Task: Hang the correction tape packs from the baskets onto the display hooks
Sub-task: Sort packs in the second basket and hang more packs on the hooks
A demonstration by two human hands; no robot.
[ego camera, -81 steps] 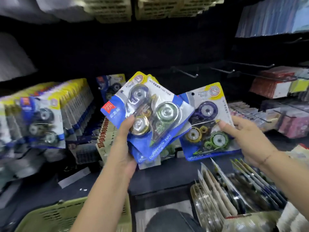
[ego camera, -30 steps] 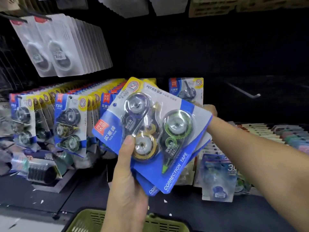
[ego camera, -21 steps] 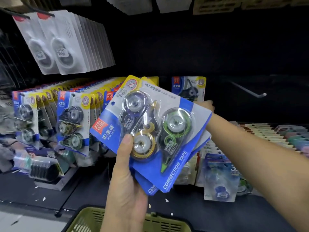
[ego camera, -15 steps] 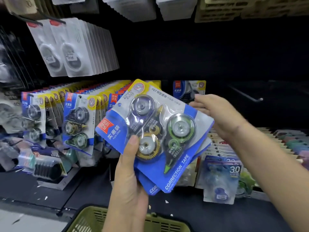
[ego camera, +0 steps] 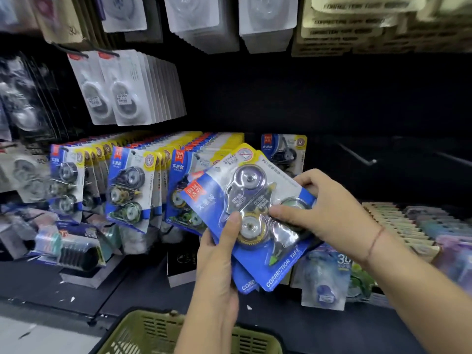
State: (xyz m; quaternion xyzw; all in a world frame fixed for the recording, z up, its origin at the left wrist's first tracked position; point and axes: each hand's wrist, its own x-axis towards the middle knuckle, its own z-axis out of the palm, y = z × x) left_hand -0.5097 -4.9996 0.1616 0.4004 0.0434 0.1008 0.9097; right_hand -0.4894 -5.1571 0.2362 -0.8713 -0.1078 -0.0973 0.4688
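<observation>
we see the left grip [ego camera: 217, 264] clasping a tilted stack of blue-and-yellow blister-carded correction tape packs [ego camera: 245, 281] from below, thumb on the front. the right grip [ego camera: 329, 215] pinches the top pack [ego camera: 212, 198] at its right side. the stack is in front of rows of like packs [ego camera: 127, 185] hanging on the display, above a green plastic basket [ego camera: 158, 333].

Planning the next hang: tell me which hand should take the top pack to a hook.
Right. The right hand grips the top pack and is nearer the bare hook; the left hand holds the stack from below.
</observation>
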